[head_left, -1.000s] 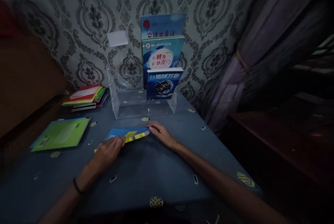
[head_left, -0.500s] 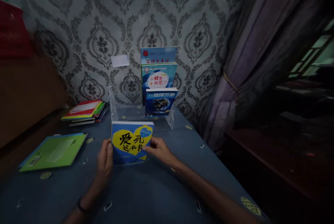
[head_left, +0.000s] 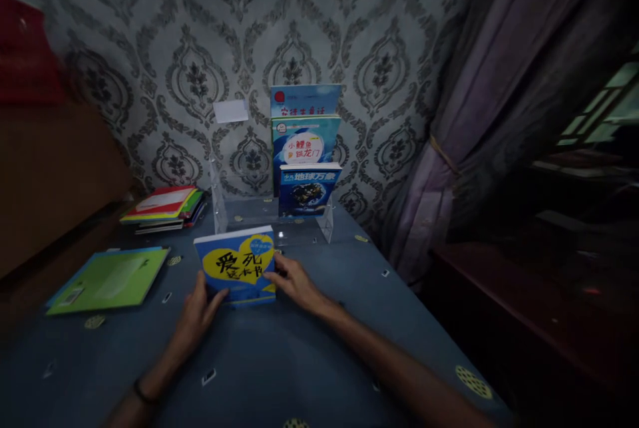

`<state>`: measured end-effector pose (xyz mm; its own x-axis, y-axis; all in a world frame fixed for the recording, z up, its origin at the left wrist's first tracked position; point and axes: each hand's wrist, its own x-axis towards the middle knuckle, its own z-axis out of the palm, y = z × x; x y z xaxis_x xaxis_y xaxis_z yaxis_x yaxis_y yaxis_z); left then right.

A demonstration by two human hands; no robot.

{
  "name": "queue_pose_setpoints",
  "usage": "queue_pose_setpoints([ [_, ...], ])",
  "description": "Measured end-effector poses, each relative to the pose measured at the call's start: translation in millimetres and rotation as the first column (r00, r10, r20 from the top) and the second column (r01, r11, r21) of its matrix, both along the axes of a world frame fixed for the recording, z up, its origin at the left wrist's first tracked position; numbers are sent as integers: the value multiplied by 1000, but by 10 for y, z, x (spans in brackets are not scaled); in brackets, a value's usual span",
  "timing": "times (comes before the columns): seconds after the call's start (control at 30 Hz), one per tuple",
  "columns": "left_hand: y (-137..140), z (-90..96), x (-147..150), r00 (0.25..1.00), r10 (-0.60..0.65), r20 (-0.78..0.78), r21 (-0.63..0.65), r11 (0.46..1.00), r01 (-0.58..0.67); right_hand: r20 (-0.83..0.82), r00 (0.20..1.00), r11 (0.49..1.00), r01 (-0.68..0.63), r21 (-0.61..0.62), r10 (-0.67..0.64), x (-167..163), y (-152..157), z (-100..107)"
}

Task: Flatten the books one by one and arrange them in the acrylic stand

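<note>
A blue book (head_left: 237,268) with a yellow heart on its cover is held up in front of me, its left side tilted slightly lower. My left hand (head_left: 200,308) grips its lower left corner, thumb on the cover. On its right edge, my right hand (head_left: 294,281) pinches the book with the thumb in front and fingers behind. Just beyond stands a clear acrylic rack (head_left: 218,205). Three books lean in steps on the rack's right side: a dark blue one with a globe picture (head_left: 305,195), a teal one (head_left: 299,138) and a light blue one (head_left: 305,98).
Left on the blue table (head_left: 279,361) lie a green book (head_left: 112,281) and a stack of colourful books (head_left: 162,205). A white card (head_left: 230,111) sits at the rack's upper left. A tied curtain (head_left: 444,162) hangs right, beside a dark red surface (head_left: 519,301).
The blue book has shifted left and tilted, with both hands moving along. My left thumb now lies across the lower cover. The view has moved slightly.
</note>
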<state>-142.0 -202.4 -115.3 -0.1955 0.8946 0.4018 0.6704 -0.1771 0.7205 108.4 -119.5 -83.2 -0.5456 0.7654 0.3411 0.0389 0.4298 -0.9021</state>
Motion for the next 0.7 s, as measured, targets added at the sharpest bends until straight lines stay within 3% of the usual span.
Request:
queue_pose_setpoints([
  [0.17, 7, 103, 3, 1000, -15, -27, -33, 999, 14, -32, 999, 997, -7, -71, 5, -44, 48, -55],
  [0.47, 73, 186, -32, 988, -155, -7, -6, 988, 155, -98, 990, 987, -110, -117, 98, 2, -16, -93],
  [0.57, 218, 308, 97, 980, -197, 4, -6, 980, 197, -119, 991, 990, -80, -117, 66, 127, 77, -58],
  [0.7, 567, 604, 392, 958, -285, -21, 8, 958, 285, -117, 992, 996, 41, -79, -50, 416, 315, 106],
])
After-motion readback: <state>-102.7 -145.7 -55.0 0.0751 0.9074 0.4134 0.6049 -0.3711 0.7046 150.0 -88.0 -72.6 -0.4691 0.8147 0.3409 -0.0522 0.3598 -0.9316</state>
